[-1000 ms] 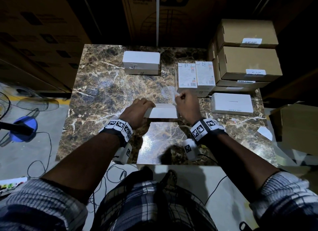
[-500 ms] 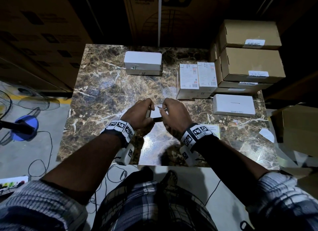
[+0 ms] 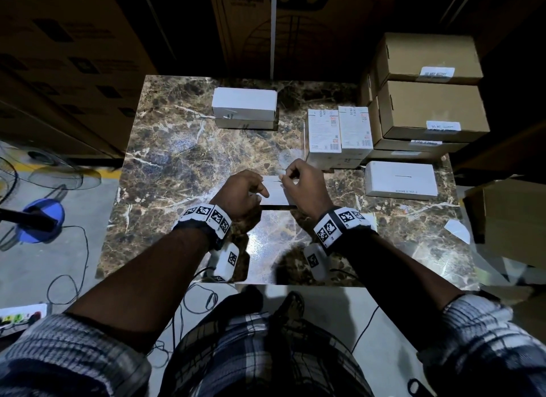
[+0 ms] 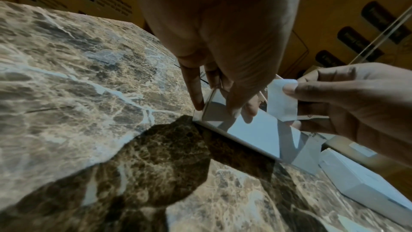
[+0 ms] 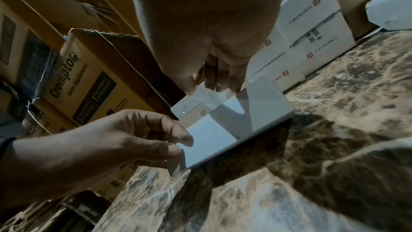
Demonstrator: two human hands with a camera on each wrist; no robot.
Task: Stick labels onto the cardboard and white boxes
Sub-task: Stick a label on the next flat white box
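Observation:
A small white box (image 3: 274,189) lies on the marble table (image 3: 177,160) between my hands. My left hand (image 3: 260,194) grips its left end, with the thumb on top and the fingers at the corner (image 4: 197,98). In the right wrist view the same hand (image 5: 178,144) pinches that end of the box (image 5: 234,124). My right hand (image 3: 283,177) pinches a small white label (image 4: 282,100) just above the box's top (image 4: 256,130). I cannot tell whether the label touches the box.
Two stacked white boxes (image 3: 244,107) sit at the back. Two printed white boxes (image 3: 338,130), a flat white box (image 3: 400,179) and labelled cardboard boxes (image 3: 431,112) fill the right side. A paper scrap (image 3: 457,231) lies near the right edge. Large cartons stand behind.
Both hands bunched close over the box half a second ago. They have since spread apart a little, and the right hand now holds the label over the box's top.

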